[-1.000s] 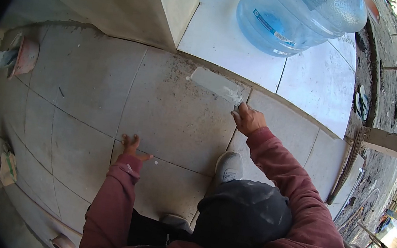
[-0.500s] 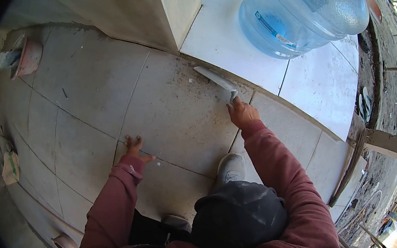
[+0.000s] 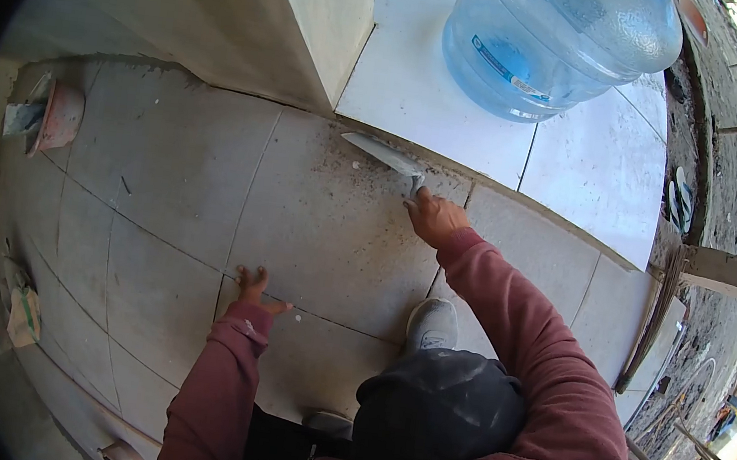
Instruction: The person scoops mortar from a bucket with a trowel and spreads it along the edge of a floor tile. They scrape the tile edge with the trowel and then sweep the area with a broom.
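Note:
My right hand (image 3: 437, 218) grips the handle of a trowel (image 3: 383, 153). Its flat metal blade points left, low over the tiled floor (image 3: 323, 224) and close along the foot of the raised white-tiled step (image 3: 438, 114). Small crumbs of dirt lie on the tile around the blade. My left hand (image 3: 258, 290), fingers spread, rests on the floor at a tile joint and holds nothing. Whether the blade's edge touches the floor or the step cannot be made out.
A large blue water jug (image 3: 537, 53) stands on the step beside a wall corner (image 3: 317, 49). Far left are a reddish bucket (image 3: 60, 119) and a paper bag (image 3: 24, 316). A dark cap (image 3: 438, 413) and a shoe (image 3: 433, 323) show below. Thin rods (image 3: 650, 334) lean at right.
My right hand and the trowel have moved left along the step's foot. My left hand stays planted on the floor, while the whole view has shifted slightly.

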The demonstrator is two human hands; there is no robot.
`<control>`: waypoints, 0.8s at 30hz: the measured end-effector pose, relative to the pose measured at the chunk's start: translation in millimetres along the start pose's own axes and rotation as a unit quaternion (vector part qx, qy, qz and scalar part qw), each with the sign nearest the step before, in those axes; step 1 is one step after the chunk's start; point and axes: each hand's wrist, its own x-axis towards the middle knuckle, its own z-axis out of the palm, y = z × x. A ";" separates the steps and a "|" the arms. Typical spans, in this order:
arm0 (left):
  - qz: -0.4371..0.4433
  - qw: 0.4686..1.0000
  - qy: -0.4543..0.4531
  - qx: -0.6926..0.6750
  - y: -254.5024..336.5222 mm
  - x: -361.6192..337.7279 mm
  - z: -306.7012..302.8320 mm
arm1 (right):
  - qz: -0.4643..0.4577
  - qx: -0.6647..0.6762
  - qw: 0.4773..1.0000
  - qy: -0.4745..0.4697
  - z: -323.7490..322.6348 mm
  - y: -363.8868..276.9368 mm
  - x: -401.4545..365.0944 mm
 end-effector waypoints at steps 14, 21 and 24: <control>0.000 1.000 -0.002 0.006 -2.3 -1.5 4.7 | -0.032 0.009 0.999 0.020 2.0 -35.7 16.7; 0.021 1.000 0.002 -0.019 -15.9 -3.9 5.2 | 0.075 -0.057 0.996 0.001 -10.8 26.8 -29.2; 0.037 0.999 0.001 -0.030 -16.1 1.7 3.7 | 0.179 -0.086 0.980 0.002 -11.3 102.5 -120.4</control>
